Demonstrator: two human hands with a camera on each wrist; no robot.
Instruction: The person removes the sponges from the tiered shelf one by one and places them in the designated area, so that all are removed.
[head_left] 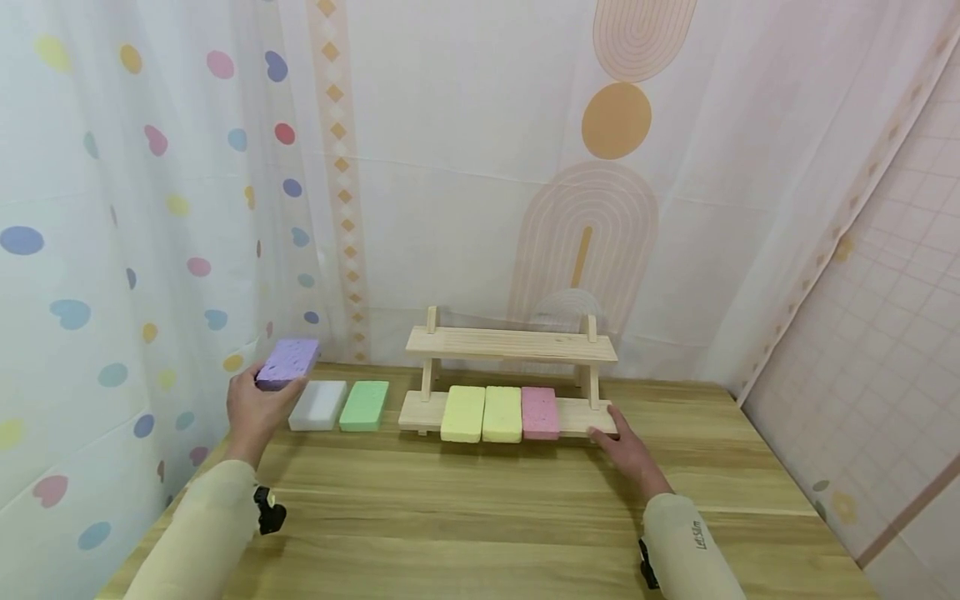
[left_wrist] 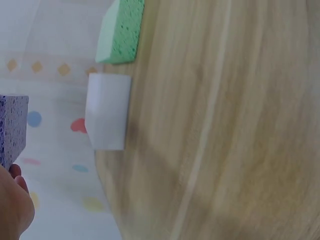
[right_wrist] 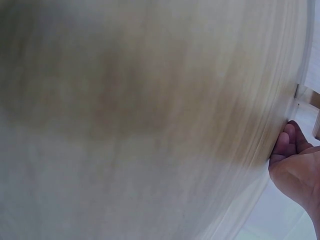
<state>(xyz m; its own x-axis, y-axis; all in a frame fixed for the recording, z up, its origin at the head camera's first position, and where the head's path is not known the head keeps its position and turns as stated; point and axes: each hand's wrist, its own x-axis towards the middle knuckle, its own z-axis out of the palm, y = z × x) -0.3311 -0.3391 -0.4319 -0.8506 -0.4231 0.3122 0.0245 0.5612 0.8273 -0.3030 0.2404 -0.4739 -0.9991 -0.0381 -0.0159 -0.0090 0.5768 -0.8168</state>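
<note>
My left hand (head_left: 258, 412) grips a purple sponge (head_left: 288, 361) and holds it raised, above the far left part of the table. Below it a white sponge block (head_left: 318, 406) and a green sponge (head_left: 364, 406) lie side by side. My right hand (head_left: 628, 450) holds the right end of a two-tier wooden rack (head_left: 510, 343), thumb at the front edge of the lower board and fingers round its end. On that board two yellow sponges (head_left: 462, 414) and a pink sponge (head_left: 540, 413) stand in a row. The left wrist view shows the purple sponge (left_wrist: 14, 127) at its left edge.
The rack stands near the back of the wooden table (head_left: 450, 525), close to a patterned curtain (head_left: 465, 167). Another curtain with coloured dots (head_left: 150, 292) hangs along the left side. A tiled wall covering (head_left: 862, 350) runs along the right.
</note>
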